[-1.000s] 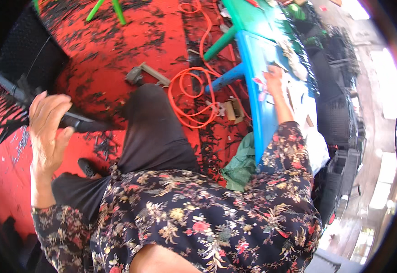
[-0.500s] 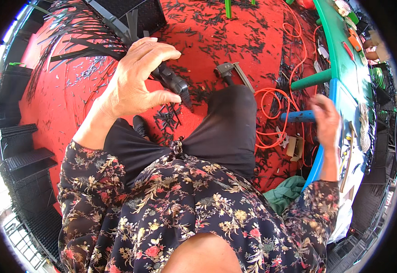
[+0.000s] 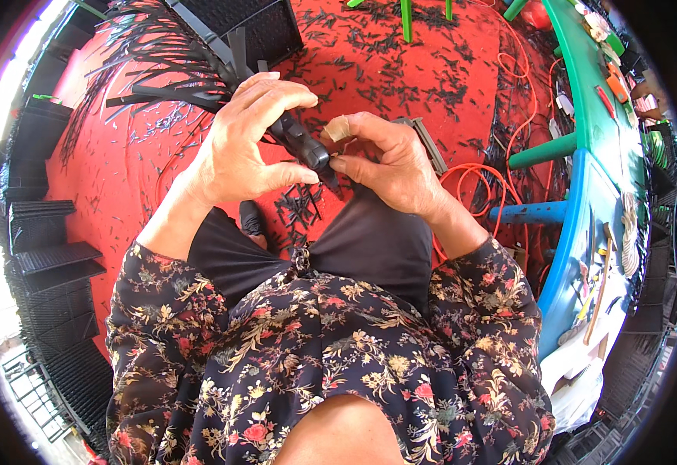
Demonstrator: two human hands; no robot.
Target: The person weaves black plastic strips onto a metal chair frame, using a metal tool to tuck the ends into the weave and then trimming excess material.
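Note:
A black bar (image 3: 301, 141) wrapped in flat strips runs from the upper left to above my lap, with long loose black strips (image 3: 169, 91) fanning out from it. Above the bar, my left hand (image 3: 239, 143) arches with thumb and index finger wide apart; its other fingers lie by the bar, and whether they touch it is hidden. My right hand (image 3: 389, 159) pinches at the bar's lower end with thumb and index finger. Light tape (image 3: 338, 128) wraps that index fingertip. Whatever sits in the pinch is too small to make out.
Beyond my right hand lies a grey metal tool (image 3: 429, 146), partly hidden. An orange hose (image 3: 501, 180) coils on the red floor (image 3: 400, 70), which is strewn with black strip scraps. Green (image 3: 587, 85) and blue (image 3: 575, 240) tables stand at right; black woven panels (image 3: 53, 271) stack at left.
My right hand has come from beside the blue table to the bar's lower end and closed in a pinch. The left hand keeps its arched pose. The whole view has shifted slightly.

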